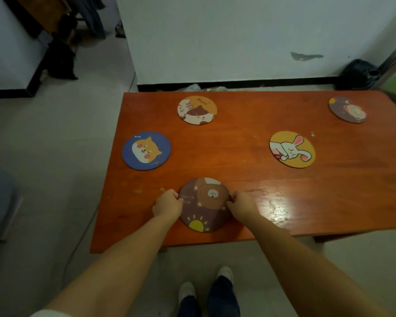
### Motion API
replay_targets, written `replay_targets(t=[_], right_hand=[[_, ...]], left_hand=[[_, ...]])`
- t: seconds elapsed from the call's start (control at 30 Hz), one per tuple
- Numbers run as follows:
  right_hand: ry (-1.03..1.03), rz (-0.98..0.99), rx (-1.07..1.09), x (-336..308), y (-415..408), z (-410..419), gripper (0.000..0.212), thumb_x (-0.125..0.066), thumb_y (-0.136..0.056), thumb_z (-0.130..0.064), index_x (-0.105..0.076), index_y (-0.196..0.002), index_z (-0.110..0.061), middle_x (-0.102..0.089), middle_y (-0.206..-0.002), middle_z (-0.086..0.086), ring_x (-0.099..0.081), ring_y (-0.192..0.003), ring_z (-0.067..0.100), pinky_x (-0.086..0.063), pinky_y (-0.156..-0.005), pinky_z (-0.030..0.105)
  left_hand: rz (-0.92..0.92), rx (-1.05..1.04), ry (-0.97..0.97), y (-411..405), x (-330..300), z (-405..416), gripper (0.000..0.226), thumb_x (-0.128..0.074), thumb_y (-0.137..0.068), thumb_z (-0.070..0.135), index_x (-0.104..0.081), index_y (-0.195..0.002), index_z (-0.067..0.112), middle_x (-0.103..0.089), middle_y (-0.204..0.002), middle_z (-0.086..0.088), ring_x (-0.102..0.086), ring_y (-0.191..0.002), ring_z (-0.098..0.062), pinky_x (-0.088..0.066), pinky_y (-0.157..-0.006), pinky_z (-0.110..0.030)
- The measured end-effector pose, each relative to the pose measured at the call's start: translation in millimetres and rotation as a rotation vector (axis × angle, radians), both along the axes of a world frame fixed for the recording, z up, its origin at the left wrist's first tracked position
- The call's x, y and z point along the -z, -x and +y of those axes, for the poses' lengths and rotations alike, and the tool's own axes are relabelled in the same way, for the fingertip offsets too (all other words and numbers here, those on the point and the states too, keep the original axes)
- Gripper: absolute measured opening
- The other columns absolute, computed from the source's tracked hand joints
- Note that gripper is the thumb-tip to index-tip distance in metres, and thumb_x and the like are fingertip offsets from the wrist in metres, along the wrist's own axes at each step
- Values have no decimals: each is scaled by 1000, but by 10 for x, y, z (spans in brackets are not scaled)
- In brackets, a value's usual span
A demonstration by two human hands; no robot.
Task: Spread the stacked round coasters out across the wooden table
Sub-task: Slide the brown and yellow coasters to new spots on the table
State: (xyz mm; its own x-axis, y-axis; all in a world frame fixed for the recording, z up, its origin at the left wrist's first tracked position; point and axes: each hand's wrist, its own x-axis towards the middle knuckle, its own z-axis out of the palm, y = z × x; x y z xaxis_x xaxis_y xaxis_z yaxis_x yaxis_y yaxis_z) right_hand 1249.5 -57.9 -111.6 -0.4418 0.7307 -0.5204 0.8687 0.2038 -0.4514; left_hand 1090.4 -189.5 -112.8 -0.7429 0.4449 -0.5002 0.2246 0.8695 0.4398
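Observation:
A purple bear coaster (205,208) with a yellow sun lies near the front edge of the wooden table (249,179). My left hand (167,205) pinches its left rim and my right hand (241,203) pinches its right rim. Whether more coasters lie under it I cannot tell. Apart on the table lie a blue dog coaster (146,150) at the left, an orange cat coaster (197,110) at the back, a yellow rabbit coaster (292,149) at the right and a purple coaster (347,109) in the far right corner.
The table stands against a white wall (238,37) with a black baseboard. A black bag (358,74) sits on the floor at the back right. Dark items (62,58) lie on the floor at the back left. My feet (206,291) are below the table's front edge.

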Motion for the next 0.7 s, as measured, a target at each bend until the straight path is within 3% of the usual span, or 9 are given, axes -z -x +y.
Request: replay_targets(t=[0.13,0.2,0.33,0.47,0.6,0.7], right_hand=[[-139,-146,-130,19,5,32,33,-56,-92,-29,-46,-117,-10,-60,-119,15,-59,-108,35,-39,-71,36],[-151,-145,-132,-6,17,86,37,-56,-92,-28,-43,-123,-13,-59,-123,14,-60,-110,35,-41,-72,37],[-111,-62,6,-133,-35,313,42,-52,-91,-25,-43,-130,-14,-58,-124,16,-60,-105,35,-44,-72,36],[-117,-19,108,-320,-190,658,47,-56,-91,-22,-41,-135,-15,-62,-120,16,-63,-96,31,-49,-67,32],[-157,-16,129,-486,-428,1103,45,-57,-91,-21,-46,-133,-10,-62,-123,17,-61,-109,35,-49,-81,37],[-152,11,164,-518,-636,1495,44,-58,-92,-21,-47,-132,-8,-63,-122,19,-61,-108,37,-47,-78,37]], left_hand=[[161,141,74,8,10,34,25,-59,-90,30,-54,-107,13,-60,-116,-10,-53,-115,-30,-47,-95,-47],[114,113,18,42,-19,87,32,-63,-88,29,-51,-111,11,-57,-119,-11,-53,-115,-32,-48,-94,-46],[-50,69,-148,139,-133,335,32,-63,-89,26,-50,-112,9,-57,-115,-14,-56,-104,-32,-48,-83,-42],[-86,98,-286,94,-335,744,24,-60,-91,25,-52,-107,10,-54,-92,-5,-50,-75,-18,-41,-64,-32],[-114,125,-330,-53,-517,1249,12,-59,-91,23,-51,-96,17,-55,-96,-4,-52,-83,-20,-42,-68,-31],[-125,152,-349,-220,-584,1643,10,-58,-93,23,-51,-96,16,-54,-98,-5,-52,-85,-23,-42,-71,-33]])
